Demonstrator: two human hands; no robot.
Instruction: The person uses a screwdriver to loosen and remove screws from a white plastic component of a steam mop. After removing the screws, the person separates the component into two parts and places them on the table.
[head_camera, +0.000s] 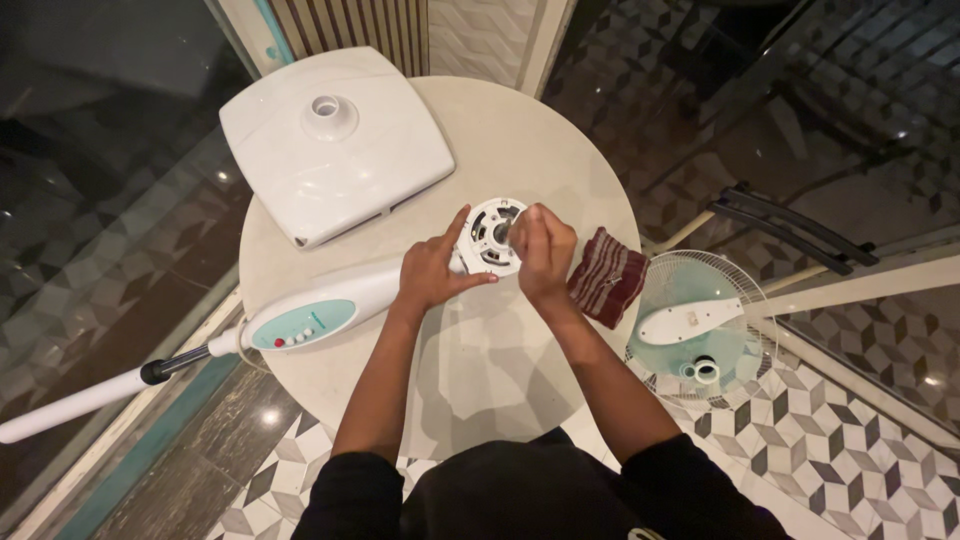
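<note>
Our left hand (432, 270) grips the neck of the long white plastic fan body (320, 318) lying on the round table (500, 380). Our right hand (545, 250) pinches something at its round motor face (490, 236), between both hands. We think turning comes next, slowly. Right of it lies a striped red cloth (608, 276).

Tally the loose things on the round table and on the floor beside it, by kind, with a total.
Fan motor head with pole, held by left hand and right hand: 1
White square fan base: 1
Striped cloth: 1
Fan grille on floor: 1
Total: 4
</note>
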